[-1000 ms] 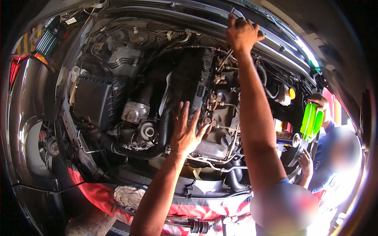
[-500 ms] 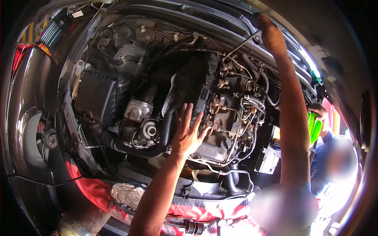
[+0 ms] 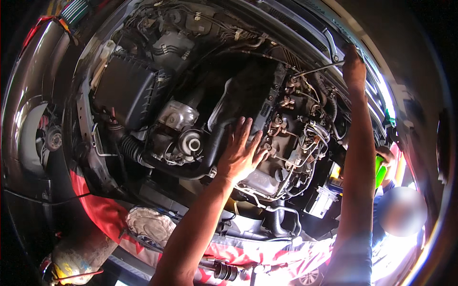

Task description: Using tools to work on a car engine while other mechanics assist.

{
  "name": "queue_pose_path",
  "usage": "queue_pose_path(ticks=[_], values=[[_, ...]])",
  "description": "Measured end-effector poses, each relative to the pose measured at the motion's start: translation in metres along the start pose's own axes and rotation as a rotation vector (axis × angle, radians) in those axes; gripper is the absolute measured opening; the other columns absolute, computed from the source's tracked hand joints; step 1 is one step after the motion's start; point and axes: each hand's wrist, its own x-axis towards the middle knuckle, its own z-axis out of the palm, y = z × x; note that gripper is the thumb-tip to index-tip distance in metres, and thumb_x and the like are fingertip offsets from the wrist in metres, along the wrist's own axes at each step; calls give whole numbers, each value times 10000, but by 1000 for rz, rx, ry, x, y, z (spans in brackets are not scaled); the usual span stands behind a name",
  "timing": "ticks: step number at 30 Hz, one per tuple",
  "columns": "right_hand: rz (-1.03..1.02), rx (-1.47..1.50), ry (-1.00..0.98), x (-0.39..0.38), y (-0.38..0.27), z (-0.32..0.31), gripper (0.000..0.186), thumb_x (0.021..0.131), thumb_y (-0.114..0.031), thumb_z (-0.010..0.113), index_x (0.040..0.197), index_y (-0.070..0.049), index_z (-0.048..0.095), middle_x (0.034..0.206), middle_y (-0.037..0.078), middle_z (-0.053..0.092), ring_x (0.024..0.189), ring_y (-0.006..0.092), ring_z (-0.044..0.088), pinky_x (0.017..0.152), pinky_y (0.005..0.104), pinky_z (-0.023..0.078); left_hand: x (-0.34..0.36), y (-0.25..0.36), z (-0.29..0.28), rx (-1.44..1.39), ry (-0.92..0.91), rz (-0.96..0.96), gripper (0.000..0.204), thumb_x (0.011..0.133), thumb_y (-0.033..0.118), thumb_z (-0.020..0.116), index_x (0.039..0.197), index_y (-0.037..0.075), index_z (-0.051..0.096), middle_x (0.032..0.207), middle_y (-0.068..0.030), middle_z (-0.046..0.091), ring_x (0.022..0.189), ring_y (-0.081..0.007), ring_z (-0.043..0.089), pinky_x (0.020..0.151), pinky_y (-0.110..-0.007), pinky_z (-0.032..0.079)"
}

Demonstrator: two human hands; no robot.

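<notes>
My left hand (image 3: 238,152) lies with fingers spread on the engine, across the edge of the long dark engine cover (image 3: 265,112) and the metal parts beside it. At the far right of the engine bay, my right hand (image 3: 354,71) is closed round the end of a long metal wrench (image 3: 317,70). The wrench's other end reaches down to the far corner of the engine (image 3: 281,138), among pipes and fittings. Its tip is too small to make out, and my fingers hide the handle's end.
A black air filter box (image 3: 126,88) sits at left, with a ribbed hose (image 3: 131,150) below it. The battery (image 3: 322,200) is at right. Red and white cloth (image 3: 102,209) covers the front edge. A co-worker's hand (image 3: 385,155) holds something bright green (image 3: 380,171) at far right.
The whole view has turned and shifted. My right hand has swung the wrench's outer end a little nearer to me. My left hand stays spread on the same part of the engine.
</notes>
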Motion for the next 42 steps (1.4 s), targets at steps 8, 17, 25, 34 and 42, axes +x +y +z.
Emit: queue_pose_path(ticks=[8,17,25,34,42], values=[[59,-54,-112,-4,-11,27,406,942,42,444,1293,-143,530,1156,188,720,985,452,700,790,544,575,-2,-4,2,-26,18,-2,581,964,433,675,1419,84,583,1627,-265,268,1538,-453,226,1203,-665,259],[420,-285,-436,32,-23,28,480,978,-306,559,1386,-90,426,1160,276,705,1068,486,682,882,594,540,-2,-4,4,-76,61,14,579,949,410,696,1404,68,596,1625,-268,266,1534,-450,242,1206,-655,261],[689,-182,-207,40,-108,50,670,1020,-527,429,1505,-65,446,1531,199,458,1443,381,369,1155,583,235,-3,-6,1,-61,53,2,571,960,416,682,1403,68,589,1639,-252,248,1540,-444,231,1207,-649,281],[800,-223,-196,38,-44,46,517,916,-385,572,1393,-187,601,1475,140,552,1409,357,455,1141,610,246,-1,-2,4,-76,70,-1,575,968,452,658,1380,54,621,1617,-274,277,1544,-429,232,1222,-637,249],[679,-353,-93,32,-46,61,531,948,-370,519,1438,-172,570,1475,136,565,1417,359,458,1131,677,264,-1,-3,2,-51,31,6,545,1019,448,563,1407,68,610,1622,-293,265,1537,-437,241,1246,-613,211]])
